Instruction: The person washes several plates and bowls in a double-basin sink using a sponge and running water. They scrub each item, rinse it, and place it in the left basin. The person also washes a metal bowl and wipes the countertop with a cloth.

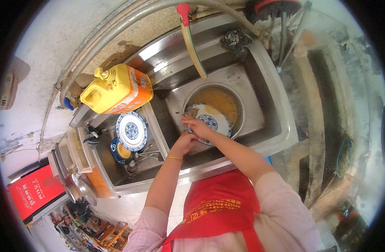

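A blue-and-white patterned plate (220, 121) lies tilted over a round metal basin (242, 108) of cloudy brownish water in the right sink bowl. My left hand (185, 143) grips the plate's near-left rim. On the plate's left part rests my right hand (197, 126), its fingers around a brownish scrubbing cloth or pad (191, 112), partly hidden. A hose (193, 52) with a red valve handle hangs above the basin. In the left bowl, another blue-and-white plate (131, 131) sits on stacked dishes beside a dark blue bowl (120, 151) and metal utensils (148, 154).
A yellow jug (116, 89) with a pump top stands at the sink's back left. The metal divider (154, 129) separates both bowls. A dark scouring pad (235, 39) lies in the back right corner. Pans (85, 189) stand left of the sink.
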The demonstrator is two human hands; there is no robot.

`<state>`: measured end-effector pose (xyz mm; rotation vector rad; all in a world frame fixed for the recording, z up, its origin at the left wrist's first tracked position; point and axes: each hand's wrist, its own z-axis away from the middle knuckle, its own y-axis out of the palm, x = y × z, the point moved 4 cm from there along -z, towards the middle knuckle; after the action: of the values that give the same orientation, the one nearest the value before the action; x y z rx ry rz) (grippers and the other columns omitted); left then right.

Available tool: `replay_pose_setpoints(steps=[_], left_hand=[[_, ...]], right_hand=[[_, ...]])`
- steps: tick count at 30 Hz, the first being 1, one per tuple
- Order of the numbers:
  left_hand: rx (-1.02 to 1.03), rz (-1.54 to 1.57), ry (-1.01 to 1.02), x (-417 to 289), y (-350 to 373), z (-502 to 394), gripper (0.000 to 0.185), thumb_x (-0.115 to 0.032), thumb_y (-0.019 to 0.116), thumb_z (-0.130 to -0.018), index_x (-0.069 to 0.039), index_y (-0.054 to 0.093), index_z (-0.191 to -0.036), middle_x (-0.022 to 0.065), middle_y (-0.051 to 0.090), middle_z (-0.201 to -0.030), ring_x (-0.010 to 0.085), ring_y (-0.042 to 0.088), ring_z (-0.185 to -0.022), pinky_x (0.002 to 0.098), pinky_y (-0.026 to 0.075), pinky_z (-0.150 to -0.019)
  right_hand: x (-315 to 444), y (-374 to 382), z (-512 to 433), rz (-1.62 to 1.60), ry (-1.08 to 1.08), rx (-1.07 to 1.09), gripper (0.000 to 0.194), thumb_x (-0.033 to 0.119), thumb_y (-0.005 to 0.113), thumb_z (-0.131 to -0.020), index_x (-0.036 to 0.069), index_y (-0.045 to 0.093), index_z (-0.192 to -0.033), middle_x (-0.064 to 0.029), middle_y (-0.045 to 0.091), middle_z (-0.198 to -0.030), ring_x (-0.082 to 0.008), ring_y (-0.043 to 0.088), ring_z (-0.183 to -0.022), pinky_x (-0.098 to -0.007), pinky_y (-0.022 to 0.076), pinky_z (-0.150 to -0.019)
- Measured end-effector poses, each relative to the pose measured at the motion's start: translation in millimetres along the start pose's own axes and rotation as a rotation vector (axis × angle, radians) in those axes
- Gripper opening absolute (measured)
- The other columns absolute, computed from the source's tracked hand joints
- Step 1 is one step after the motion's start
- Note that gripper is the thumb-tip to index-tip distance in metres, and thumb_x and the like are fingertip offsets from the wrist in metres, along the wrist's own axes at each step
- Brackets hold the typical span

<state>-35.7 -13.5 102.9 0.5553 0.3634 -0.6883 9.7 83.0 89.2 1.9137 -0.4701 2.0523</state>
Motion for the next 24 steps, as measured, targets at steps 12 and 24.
replay_pose_setpoints(steps=[12, 24], left_hand=[[-0.196, 0.211, -0.093, 11.1, 29.6, -18.6, 0.042, -0.033, 0.044, -0.090, -0.002, 0.048, -0.117, 0.0120, 0.061, -0.107, 0.0257, 0.062, -0.093, 0.0400, 0.056, -0.074], [-0.422, -0.106, -0.028, 12.4, 3.4, -32.1, 0.029, -0.025, 0.045, -0.089, 0.000, 0.054, -0.101, 0.0109, 0.062, -0.086, 0.0209, 0.061, -0.067, 0.0321, 0.048, -0.049]], right_hand=[[25.0, -86.3, 116.1, 0.303, 0.230, 0.149, 0.037, -0.008, 0.047, -0.078, 0.002, 0.061, -0.111, -0.0137, 0.061, -0.115, -0.0234, 0.058, -0.109, -0.0311, 0.0455, -0.091], [22.5, -63.5, 99.6, 0.063, 0.289, -0.071, 0.023, -0.001, 0.061, -0.079, 0.001, 0.066, -0.101, -0.0131, 0.065, -0.106, -0.0195, 0.063, -0.093, -0.0277, 0.0477, -0.082]])
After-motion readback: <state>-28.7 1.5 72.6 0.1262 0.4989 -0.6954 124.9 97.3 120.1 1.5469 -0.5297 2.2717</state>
